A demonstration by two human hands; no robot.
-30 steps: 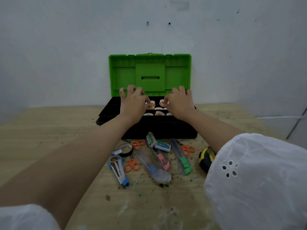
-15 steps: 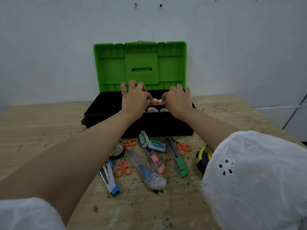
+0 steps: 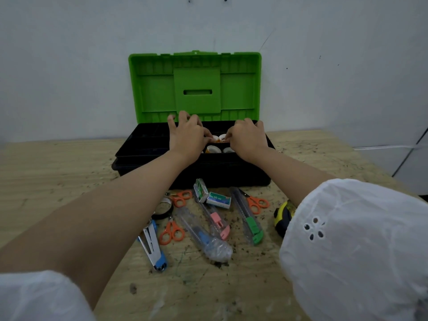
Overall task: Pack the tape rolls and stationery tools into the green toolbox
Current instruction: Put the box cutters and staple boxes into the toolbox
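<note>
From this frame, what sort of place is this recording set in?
Probably a makeshift workbench in a bare room: a rough, dirt-speckled plywood table, a plain white wall marked with small holes, and an open green toolbox.

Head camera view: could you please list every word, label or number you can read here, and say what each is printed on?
"No.10-1M", as far as it can be made out: on the side of the staple box lying flat in front of the toolbox.
Print on the upright staple box: too small to read.
Yellow tape measure: no readable marking.
Tape rolls in the toolbox: no legible text.
</note>
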